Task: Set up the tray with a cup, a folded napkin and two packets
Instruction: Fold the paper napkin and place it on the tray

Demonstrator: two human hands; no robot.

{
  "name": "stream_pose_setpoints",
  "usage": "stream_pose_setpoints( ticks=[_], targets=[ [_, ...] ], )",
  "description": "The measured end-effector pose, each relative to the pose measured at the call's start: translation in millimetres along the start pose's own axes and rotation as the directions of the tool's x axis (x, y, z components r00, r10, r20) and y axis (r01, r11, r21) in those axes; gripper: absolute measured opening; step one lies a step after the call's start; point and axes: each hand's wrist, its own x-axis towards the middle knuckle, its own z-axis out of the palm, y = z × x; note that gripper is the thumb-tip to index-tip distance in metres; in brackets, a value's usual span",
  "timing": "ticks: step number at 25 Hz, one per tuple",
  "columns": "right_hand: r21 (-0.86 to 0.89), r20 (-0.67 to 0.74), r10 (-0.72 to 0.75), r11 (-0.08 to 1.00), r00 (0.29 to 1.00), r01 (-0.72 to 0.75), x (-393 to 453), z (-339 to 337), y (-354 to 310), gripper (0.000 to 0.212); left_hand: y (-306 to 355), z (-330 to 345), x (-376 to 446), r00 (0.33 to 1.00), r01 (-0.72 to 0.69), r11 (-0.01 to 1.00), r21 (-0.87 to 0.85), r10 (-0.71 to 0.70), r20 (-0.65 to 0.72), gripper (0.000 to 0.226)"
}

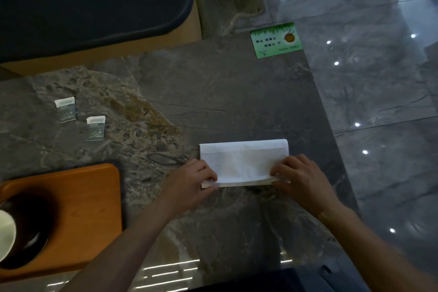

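Observation:
A white napkin lies folded into a wide rectangle on the dark marble table. My left hand pinches its near left corner and my right hand pinches its near right corner. An orange wooden tray sits at the lower left. On it stands a white cup on a dark saucer, cut off by the frame edge. Two small packets lie on the table further left: one packet and a second packet just right of it.
A green card lies at the table's far right corner. A dark cushioned bench stands beyond the far edge. The table's right edge drops to a glossy tiled floor.

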Motion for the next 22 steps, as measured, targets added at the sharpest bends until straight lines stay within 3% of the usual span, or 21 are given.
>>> stream_pose_setpoints(
  ticks=[4,7,11,13,15,22],
  targets=[
    [-0.069,-0.041,0.045,0.996,0.998,-0.048,-9,6,-6,0.036,1,0,1,0.996,-0.082,0.99,0.114,0.076,0.056,0.012],
    [-0.067,-0.171,0.067,0.995,0.983,-0.079,-11,13,-20,0.038,2,-4,7,0.994,-0.088,0.983,0.162,0.076,0.083,0.018],
    [-0.01,-0.334,0.035,0.999,0.942,-0.04,24,16,-42,0.042,17,-2,42,0.988,0.013,0.986,0.164,0.013,-0.156,0.028],
    [-0.045,-0.304,0.044,0.997,0.952,-0.06,49,17,-49,0.049,26,7,59,0.978,0.118,0.972,0.203,-0.078,-0.193,0.034],
    [-0.098,-0.247,0.058,0.992,0.967,-0.085,62,22,-51,0.052,30,24,64,0.981,0.17,0.954,0.247,-0.14,-0.135,0.045],
    [-0.197,-0.207,0.003,0.979,0.978,-0.045,60,49,-40,0.056,26,50,53,0.983,0.182,0.926,0.331,-0.175,-0.05,0.06]
  ],
)
